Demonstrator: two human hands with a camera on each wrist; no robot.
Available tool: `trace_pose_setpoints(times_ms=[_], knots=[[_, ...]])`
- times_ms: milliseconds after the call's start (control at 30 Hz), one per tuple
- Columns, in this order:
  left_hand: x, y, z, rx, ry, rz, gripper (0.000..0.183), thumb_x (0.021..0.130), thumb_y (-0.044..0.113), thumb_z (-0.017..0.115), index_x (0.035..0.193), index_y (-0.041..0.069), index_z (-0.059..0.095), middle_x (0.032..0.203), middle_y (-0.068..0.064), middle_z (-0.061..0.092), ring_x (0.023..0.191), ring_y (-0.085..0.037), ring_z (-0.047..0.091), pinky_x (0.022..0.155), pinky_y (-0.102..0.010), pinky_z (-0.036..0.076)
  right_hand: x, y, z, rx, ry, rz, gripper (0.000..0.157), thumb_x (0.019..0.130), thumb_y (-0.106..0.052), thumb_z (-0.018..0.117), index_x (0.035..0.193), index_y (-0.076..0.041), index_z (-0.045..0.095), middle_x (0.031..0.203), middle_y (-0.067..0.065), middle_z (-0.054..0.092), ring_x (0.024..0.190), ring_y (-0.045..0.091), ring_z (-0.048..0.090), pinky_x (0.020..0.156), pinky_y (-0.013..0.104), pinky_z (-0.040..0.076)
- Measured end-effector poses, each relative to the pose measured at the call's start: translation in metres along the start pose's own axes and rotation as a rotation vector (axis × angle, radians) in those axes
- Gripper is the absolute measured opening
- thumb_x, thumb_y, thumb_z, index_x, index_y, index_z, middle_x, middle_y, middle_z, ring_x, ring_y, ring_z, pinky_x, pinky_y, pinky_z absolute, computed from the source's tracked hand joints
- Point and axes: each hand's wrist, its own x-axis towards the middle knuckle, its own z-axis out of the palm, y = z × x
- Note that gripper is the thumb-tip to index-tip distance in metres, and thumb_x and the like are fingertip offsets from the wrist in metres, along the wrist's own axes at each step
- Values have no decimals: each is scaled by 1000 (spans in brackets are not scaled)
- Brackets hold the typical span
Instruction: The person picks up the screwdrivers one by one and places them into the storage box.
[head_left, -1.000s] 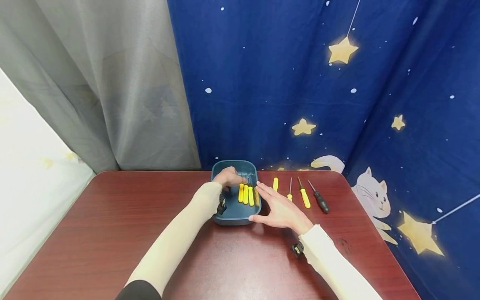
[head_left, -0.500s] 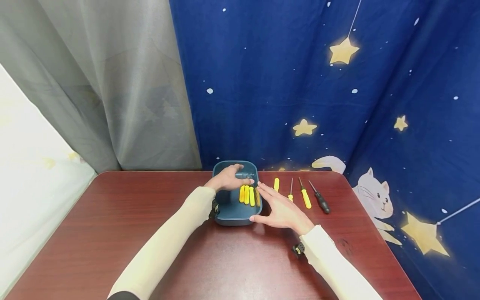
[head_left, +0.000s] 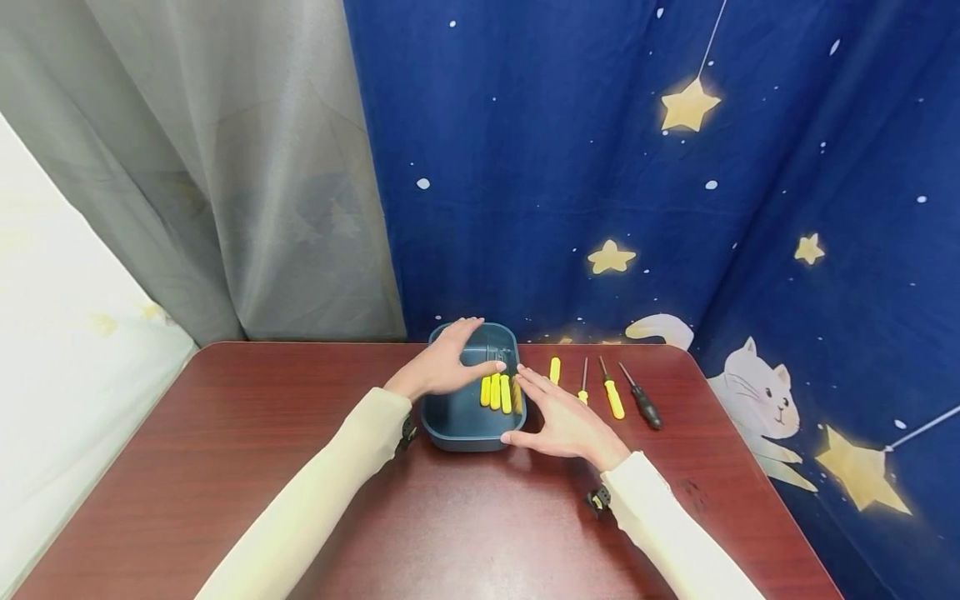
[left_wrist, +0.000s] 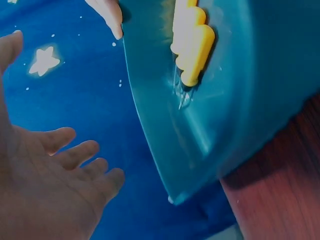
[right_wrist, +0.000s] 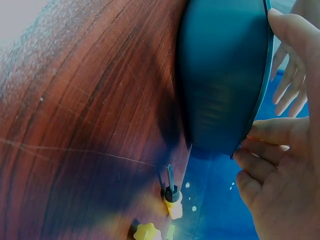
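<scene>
A dark teal bin [head_left: 461, 443] stands at the table's back edge. Inside lie three screwdrivers [left_wrist: 197, 55] side by side, their yellow handles toward the person. Over the bin's left side my left hand [head_left: 447, 360] is spread with straight fingers, holding nothing; its thumb tip overlaps the handle ends in the head view. The right hand [head_left: 561, 421] rests at the bin's right rim, thumb near the front corner. In the right wrist view, thumb and fingers [right_wrist: 260, 132] of that hand touch the rim, extended rather than wrapped round it.
Right of the bin, several more screwdrivers lie in a row: yellow-handled ones [head_left: 612, 400], two partly behind the right hand, and a black-handled one [head_left: 647, 410]. The reddish-brown table [head_left: 300, 442] ends at a blue star curtain [head_left: 525, 167] and a grey curtain [head_left: 292, 167].
My left hand has drawn back leftward from the yellow handles, and its fingers have opened out. The right hand stays at the rim, and the three screwdrivers remain in the bin.
</scene>
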Motion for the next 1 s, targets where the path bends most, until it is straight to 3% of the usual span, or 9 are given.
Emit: trace_pose_setpoints(times_ms=[433,767,1000], knots=[[-37,-20,-6,174,109,87,116,80,86,58,166,19,18,174,0,16,162,-22,9,128,-54,23,0,0,0,-7,-4,8,108,78,-84,62,163,-26,29,171,-6,27,156,20,32,119,51,40],[-64,-41,0,141,101,37,122,76,87,60,166,18,16,174,-2,13,162,-26,12,125,-56,28,0,0,1,0,-8,12,109,77,-84,63,163,-26,29,171,-8,26,156,19,32,120,51,40],[-79,-52,6,149,110,41,125,72,90,62,165,17,21,174,-3,16,161,-27,16,124,-56,31,0,-1,1,4,-4,10,109,77,-82,65,163,-26,29,171,-8,25,156,19,31,120,50,40]])
